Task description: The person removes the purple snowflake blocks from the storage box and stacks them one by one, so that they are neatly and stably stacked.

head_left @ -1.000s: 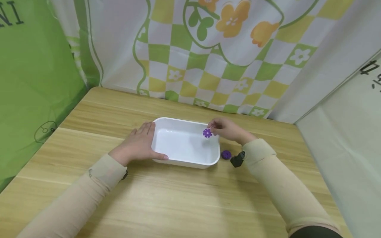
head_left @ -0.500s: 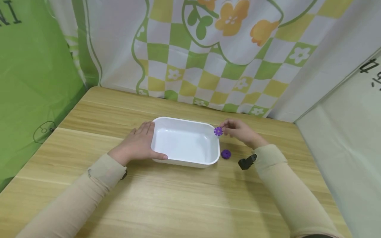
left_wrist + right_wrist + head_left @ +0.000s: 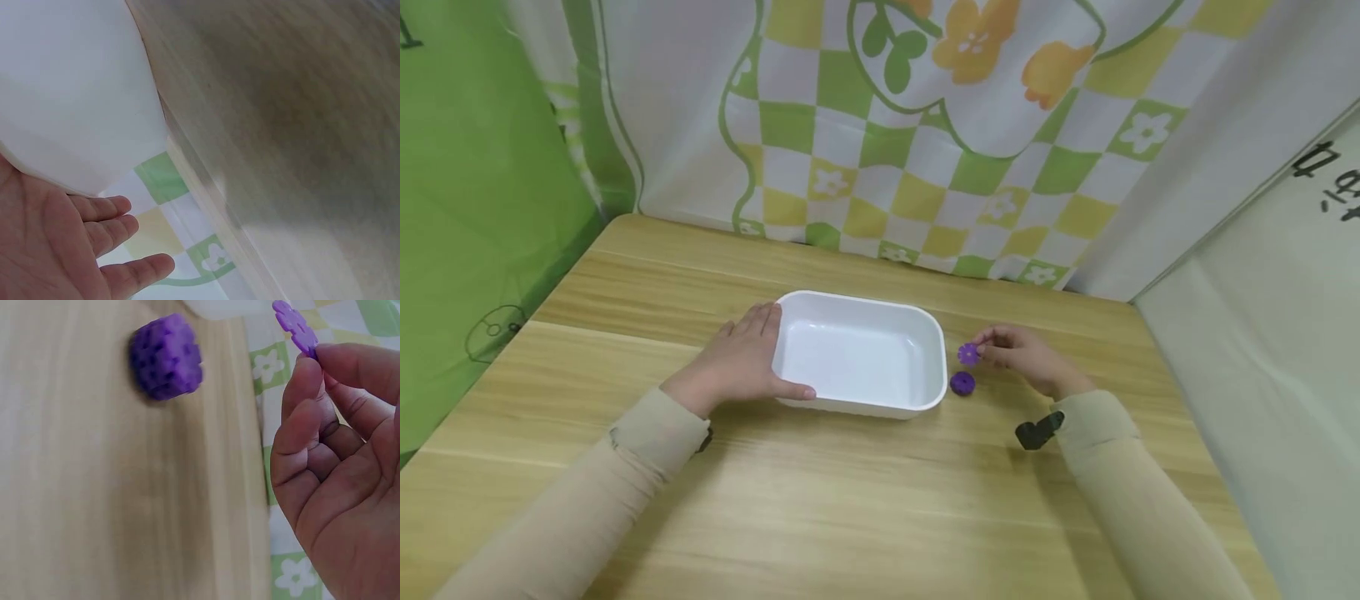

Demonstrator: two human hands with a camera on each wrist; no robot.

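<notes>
My left hand rests on the left end of a white plastic basin, its thumb lying along the front rim. In the left wrist view its fingers extend relaxed beside the basin's wall. Between thumb and fingertips, my right hand pinches a thin purple notched plastic disc, seen nearly edge-on in the right wrist view. Just in front of that disc, a short stack of similar purple discs sits on the table by the basin's right end. The right wrist view shows this stack with notched sides.
The basin stands on a wooden table. A checked flower-print curtain hangs behind the table's far edge, with a green sheet at the left and a pale wall panel at the right.
My right hand has moved right and toward me with the purple disc, from over the basin's right end to near the stack. My left hand stays on the basin. The head view has shifted slightly.
</notes>
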